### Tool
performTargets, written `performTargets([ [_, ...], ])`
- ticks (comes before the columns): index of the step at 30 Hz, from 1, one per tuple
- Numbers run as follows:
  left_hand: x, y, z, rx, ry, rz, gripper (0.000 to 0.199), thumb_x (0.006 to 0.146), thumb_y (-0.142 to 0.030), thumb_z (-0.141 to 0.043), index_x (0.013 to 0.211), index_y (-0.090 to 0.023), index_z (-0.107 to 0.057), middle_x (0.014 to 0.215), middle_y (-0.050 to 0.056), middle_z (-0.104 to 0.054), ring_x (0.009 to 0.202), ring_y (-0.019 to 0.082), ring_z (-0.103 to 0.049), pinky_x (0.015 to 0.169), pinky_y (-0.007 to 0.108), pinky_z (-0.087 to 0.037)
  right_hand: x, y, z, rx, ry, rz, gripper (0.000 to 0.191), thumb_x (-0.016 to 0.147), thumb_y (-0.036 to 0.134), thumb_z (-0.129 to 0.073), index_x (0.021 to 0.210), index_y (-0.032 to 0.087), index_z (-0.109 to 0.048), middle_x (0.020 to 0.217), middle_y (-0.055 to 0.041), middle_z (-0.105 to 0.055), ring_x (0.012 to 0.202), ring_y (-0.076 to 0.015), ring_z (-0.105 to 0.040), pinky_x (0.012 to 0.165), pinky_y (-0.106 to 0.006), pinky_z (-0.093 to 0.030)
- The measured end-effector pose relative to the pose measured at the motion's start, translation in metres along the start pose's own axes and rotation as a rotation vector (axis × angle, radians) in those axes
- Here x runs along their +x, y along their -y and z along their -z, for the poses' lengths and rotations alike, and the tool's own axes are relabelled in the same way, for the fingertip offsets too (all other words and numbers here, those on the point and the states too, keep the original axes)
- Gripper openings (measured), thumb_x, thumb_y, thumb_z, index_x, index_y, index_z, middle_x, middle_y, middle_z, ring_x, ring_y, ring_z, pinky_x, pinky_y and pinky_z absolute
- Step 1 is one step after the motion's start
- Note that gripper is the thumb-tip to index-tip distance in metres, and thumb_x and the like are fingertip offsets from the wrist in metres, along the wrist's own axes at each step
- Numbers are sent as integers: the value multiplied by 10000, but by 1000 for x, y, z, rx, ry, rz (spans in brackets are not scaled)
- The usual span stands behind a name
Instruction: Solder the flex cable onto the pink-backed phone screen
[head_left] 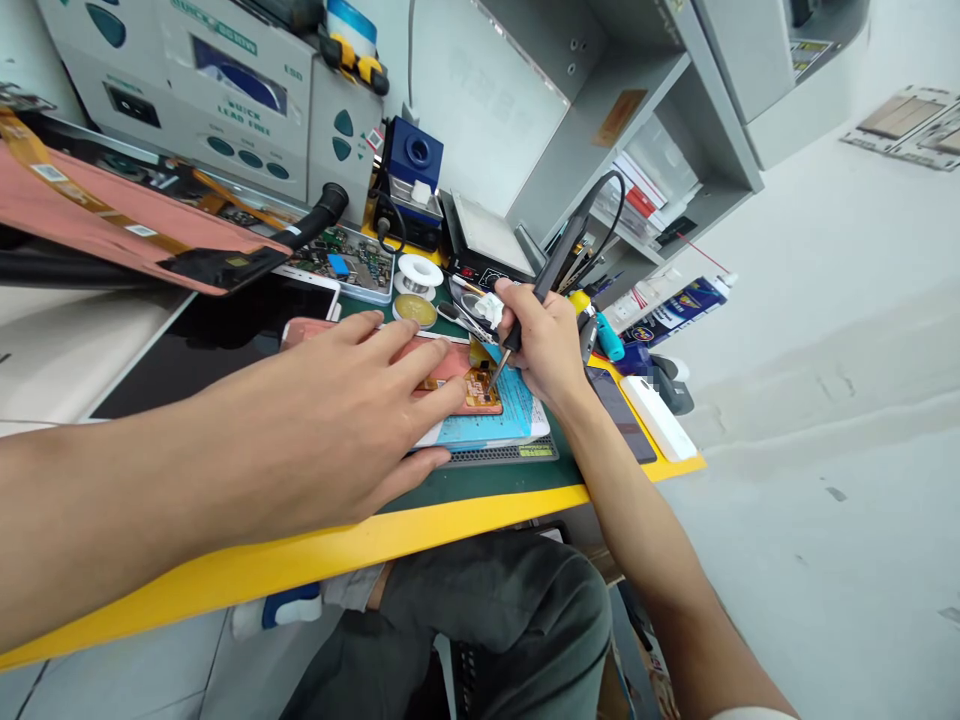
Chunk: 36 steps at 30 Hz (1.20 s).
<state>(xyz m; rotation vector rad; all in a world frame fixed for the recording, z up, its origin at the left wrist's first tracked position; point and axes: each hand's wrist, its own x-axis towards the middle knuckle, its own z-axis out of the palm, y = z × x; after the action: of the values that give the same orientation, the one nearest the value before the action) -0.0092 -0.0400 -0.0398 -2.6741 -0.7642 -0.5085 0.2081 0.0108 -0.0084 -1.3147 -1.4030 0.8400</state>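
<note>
Holding a soldering iron (551, 270) in the right hand (544, 345), tip on the orange flex board (476, 392), still seated on the pink phone panel (442, 360); left hand (322, 425) lies open, pressing that panel, blue mat (510, 415) beneath.

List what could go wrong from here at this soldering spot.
If hot, the soldering iron held in the right hand could burn the left hand, whose fingertips lie very near its tip. A slip might also scorch the amber circuit board or the pink panel beside it.
</note>
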Motion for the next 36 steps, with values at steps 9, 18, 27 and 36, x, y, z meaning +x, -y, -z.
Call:
performTargets([
  [9, -1, 1, -1, 39, -31, -15, 552, 1027, -538, -302, 1320, -195, -620, 1361, 176, -639, 1213, 389, -606, 942, 553, -522, 0, -1, 2, -22, 14, 25, 461, 851, 537, -738, 612, 219, -506, 465, 57, -391, 372, -82, -305, 347, -241, -229],
  [18, -2, 4, -2, 60, -46, -39, 570, 1028, -540, -304, 1353, -190, -615, 1342, 168, -655, 1164, 378, -628, 898, 514, -513, -2, 0, 2, -70, 25, 39, 474, 871, 560, -713, 625, 221, -491, 474, 58, -387, 386, -80, -311, 356, -232, -240],
  [27, -2, 2, 0, 103, -75, -57, 556, 1035, -506, -298, 1350, -191, -631, 1327, 165, -659, 1133, 375, -632, 860, 500, -526, -1, -2, 3, -60, 36, 56, 484, 866, 583, -728, 644, 221, -497, 470, 56, -397, 396, -88, -348, 360, -232, -254],
  [36, -3, 3, 0, 110, -73, -57, 567, 1042, -503, -281, 1362, -188, -628, 1330, 166, -656, 1168, 379, -624, 874, 505, -525, 0, -1, 2, -72, 32, 63, 487, 869, 578, -720, 628, 221, -492, 474, 58, -398, 383, -80, -325, 355, -233, -251],
])
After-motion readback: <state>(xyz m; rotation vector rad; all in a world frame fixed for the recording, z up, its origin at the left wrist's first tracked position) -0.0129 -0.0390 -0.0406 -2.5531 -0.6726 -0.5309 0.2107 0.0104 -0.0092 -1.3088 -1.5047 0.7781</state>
